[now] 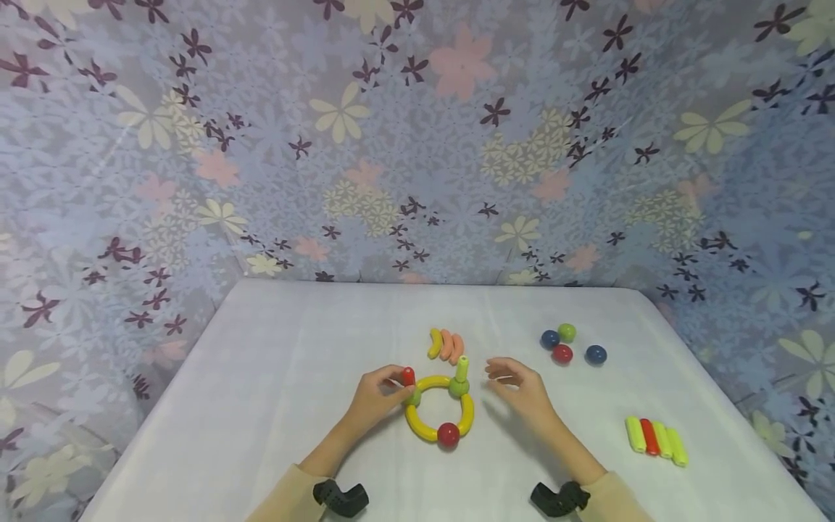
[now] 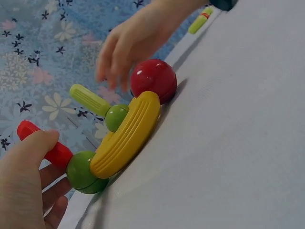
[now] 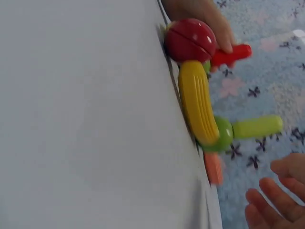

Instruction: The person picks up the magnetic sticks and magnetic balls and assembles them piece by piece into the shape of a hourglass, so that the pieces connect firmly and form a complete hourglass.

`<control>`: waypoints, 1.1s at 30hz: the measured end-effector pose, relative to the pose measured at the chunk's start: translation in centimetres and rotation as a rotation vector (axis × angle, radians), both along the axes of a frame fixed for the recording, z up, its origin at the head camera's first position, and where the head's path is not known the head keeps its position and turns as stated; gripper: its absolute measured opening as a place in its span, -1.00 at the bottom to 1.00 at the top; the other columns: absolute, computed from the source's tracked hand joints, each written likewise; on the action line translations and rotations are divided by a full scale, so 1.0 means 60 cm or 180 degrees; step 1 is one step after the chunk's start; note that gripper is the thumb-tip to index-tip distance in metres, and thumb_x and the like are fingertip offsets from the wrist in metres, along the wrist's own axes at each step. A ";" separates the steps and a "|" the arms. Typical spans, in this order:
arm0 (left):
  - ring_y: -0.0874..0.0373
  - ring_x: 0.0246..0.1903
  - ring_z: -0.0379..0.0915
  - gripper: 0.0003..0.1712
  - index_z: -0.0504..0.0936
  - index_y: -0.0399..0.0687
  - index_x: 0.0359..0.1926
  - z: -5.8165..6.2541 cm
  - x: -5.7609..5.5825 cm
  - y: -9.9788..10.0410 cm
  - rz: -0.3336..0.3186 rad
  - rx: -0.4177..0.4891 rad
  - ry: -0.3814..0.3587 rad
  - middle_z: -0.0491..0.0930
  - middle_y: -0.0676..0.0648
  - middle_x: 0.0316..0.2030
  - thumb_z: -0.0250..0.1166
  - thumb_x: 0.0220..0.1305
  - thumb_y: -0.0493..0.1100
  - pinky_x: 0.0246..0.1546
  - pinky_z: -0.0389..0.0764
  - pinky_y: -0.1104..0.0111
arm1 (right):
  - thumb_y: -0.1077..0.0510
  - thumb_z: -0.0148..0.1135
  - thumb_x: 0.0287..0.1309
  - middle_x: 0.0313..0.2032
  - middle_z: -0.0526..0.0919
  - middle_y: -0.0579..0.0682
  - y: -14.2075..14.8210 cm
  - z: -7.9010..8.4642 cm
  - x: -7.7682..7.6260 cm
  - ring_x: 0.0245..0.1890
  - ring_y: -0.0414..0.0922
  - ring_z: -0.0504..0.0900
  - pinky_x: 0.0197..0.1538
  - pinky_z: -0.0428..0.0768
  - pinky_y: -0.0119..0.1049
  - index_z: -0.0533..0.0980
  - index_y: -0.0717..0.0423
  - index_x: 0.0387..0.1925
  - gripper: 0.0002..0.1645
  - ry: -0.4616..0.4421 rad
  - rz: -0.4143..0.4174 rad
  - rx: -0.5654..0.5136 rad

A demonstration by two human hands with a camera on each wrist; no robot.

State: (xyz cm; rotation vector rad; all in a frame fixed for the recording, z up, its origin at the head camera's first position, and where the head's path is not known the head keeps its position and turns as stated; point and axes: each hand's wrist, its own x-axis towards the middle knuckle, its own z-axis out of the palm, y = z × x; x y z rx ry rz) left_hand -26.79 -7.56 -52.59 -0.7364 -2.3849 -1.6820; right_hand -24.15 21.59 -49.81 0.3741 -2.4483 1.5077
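On the table lies a ring of yellow curved pieces (image 1: 420, 425) joined by a red ball (image 1: 448, 435) at the near side and two green balls at the far corners. A red rod (image 2: 58, 153) stands up from the left green ball (image 2: 86, 172), and my left hand (image 1: 375, 397) pinches it between thumb and fingers. From the right green ball (image 1: 459, 388) rises a lime-green rod (image 1: 462, 367). My right hand (image 1: 525, 388) hovers just right of the ring, fingers loosely bent and holding nothing.
Behind the ring lie one yellow (image 1: 435, 343) and two orange curved pieces (image 1: 446, 344). Several loose balls (image 1: 562, 354) sit at the back right. A row of lime and red rods (image 1: 649, 437) lies at the right. Flowered cloth (image 1: 417, 145) hangs beyond the white table (image 1: 261, 348).
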 end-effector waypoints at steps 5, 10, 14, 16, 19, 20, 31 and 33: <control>0.32 -0.26 0.52 -0.79 0.67 -0.06 -0.19 -0.001 -0.001 0.005 0.0006 -0.0011 -0.0010 0.70 0.00 -0.32 0.38 0.13 -0.12 -0.17 0.56 0.38 | 0.40 0.24 0.08 -0.25 0.71 0.04 0.095 0.002 0.053 -0.29 -0.40 0.61 -0.18 0.52 -0.64 0.55 0.36 -0.09 -0.70 0.0328 -0.0691 0.0006; 0.20 -0.24 0.53 -0.77 0.67 -0.15 -0.17 0.014 0.009 0.007 0.0035 -0.0062 -0.0121 0.70 -0.07 -0.29 0.38 0.13 -0.18 -0.14 0.56 0.32 | 0.44 0.24 0.02 -0.43 0.53 -0.62 0.187 0.005 0.112 -0.44 -0.60 0.52 -0.30 0.43 -0.78 0.58 0.36 -0.18 -0.75 0.0435 -0.1898 0.0117; 0.08 -0.22 0.54 -0.75 0.65 -0.25 -0.16 0.050 0.029 0.008 0.0000 -0.0127 -0.0202 0.69 -0.14 -0.28 0.35 0.14 -0.23 -0.12 0.57 0.26 | 0.41 0.22 0.03 -0.42 0.68 -0.31 0.250 0.007 0.154 -0.54 -0.80 0.25 -0.42 0.31 -0.80 0.57 0.38 -0.15 -0.72 0.0116 -0.2822 0.0331; 0.10 -0.23 0.54 -0.75 0.64 -0.27 -0.16 0.063 0.036 0.008 -0.0023 -0.0129 -0.0198 0.69 -0.14 -0.28 0.35 0.15 -0.23 -0.11 0.57 0.25 | 0.38 0.19 0.05 -0.28 0.72 0.07 0.277 0.005 0.167 -0.55 -0.84 0.11 -0.46 0.24 -0.76 0.55 0.40 -0.09 -0.67 -0.0154 -0.3039 0.0554; 0.11 -0.22 0.54 -0.74 0.64 -0.27 -0.15 0.063 0.035 0.009 -0.0023 -0.0153 -0.0212 0.69 -0.14 -0.27 0.35 0.15 -0.23 -0.10 0.57 0.22 | 0.31 0.18 0.10 -0.07 0.58 0.43 0.295 0.000 0.174 -0.58 -0.80 0.03 -0.51 0.24 -0.69 0.50 0.42 -0.02 -0.61 -0.0605 -0.3041 0.0728; 0.12 -0.22 0.54 -0.75 0.64 -0.26 -0.15 0.063 0.036 0.009 -0.0021 -0.0156 -0.0203 0.69 -0.14 -0.27 0.34 0.15 -0.23 -0.10 0.57 0.21 | 0.29 0.19 0.10 -0.07 0.59 0.42 0.298 -0.002 0.173 -0.59 -0.79 0.05 -0.52 0.25 -0.69 0.50 0.42 -0.01 -0.60 -0.0696 -0.2996 0.0750; 0.08 -0.23 0.57 -0.80 0.65 -0.21 -0.19 0.061 0.035 0.007 0.0001 -0.0097 -0.0143 0.70 -0.15 -0.30 0.35 0.13 -0.26 -0.15 0.58 0.22 | 0.22 0.23 0.14 -0.16 0.63 0.43 0.306 -0.018 0.165 -0.54 -0.23 0.56 -0.57 0.31 -0.62 0.49 0.43 -0.01 -0.58 -0.0945 -0.2837 0.0883; 0.07 -0.23 0.57 -0.80 0.65 -0.21 -0.19 0.061 0.035 0.007 0.0005 -0.0094 -0.0146 0.70 -0.15 -0.31 0.35 0.13 -0.26 -0.15 0.58 0.23 | 0.22 0.24 0.13 -0.18 0.64 0.42 0.307 -0.020 0.165 -0.61 -0.54 0.34 -0.57 0.30 -0.64 0.50 0.43 -0.03 -0.58 -0.0904 -0.2824 0.0850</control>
